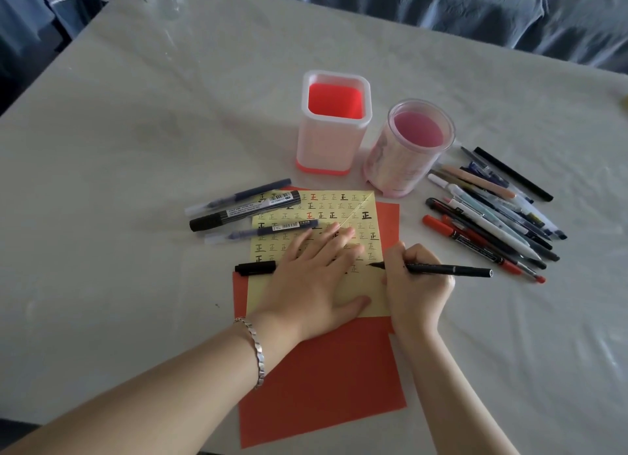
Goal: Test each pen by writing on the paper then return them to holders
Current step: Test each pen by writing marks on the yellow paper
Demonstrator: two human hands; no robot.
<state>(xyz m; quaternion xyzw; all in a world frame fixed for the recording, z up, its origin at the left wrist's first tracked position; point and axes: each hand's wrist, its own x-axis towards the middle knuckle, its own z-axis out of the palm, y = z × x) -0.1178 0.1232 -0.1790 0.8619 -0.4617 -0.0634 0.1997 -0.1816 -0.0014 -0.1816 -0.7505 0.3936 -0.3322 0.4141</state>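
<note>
The left hand is lying palm down, fingers straight and slightly spread, its bare forearm reaching in from the lower left. The right hand is curling thumb and fingers round a black pen, seemingly resting on its outer edge, wrist bent inward.

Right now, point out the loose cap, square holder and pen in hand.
loose cap (255, 268), head view, mid-body.
square holder (329, 145), head view, front wall.
pen in hand (448, 270), head view, bare barrel.
</note>
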